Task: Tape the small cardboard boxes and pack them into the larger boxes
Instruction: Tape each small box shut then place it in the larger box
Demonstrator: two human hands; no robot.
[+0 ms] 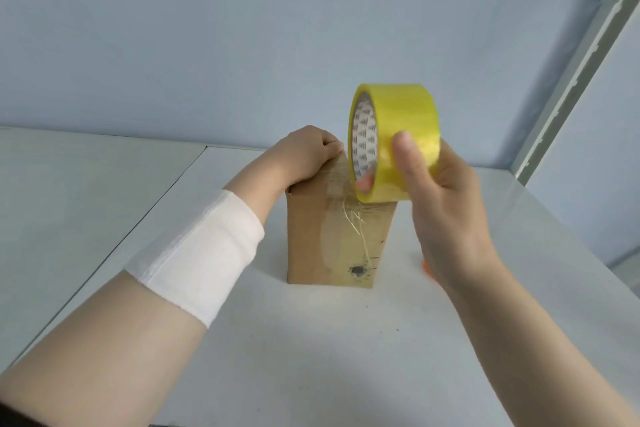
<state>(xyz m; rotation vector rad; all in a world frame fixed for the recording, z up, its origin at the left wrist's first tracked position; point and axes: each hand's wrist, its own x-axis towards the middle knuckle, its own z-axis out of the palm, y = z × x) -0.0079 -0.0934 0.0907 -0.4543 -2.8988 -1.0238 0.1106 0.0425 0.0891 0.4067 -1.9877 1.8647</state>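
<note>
A small brown cardboard box [311,239] stands upright on the white table [311,340], with clear tape and frayed strands down its near face. My left hand [304,152] lies over the box's far top edge, fingers curled over it. My right hand [440,198] holds a roll of yellow tape [398,128] upright at the box's top right corner, thumb on the outer face and a finger inside the core. A strip of tape runs from the roll across the box top towards my left hand.
A white band wraps my left forearm [197,260]. A small orange thing [426,267] peeks out behind my right wrist. A grey metal shelf post [575,59] rises at the right. A seam [145,218] splits the table on the left.
</note>
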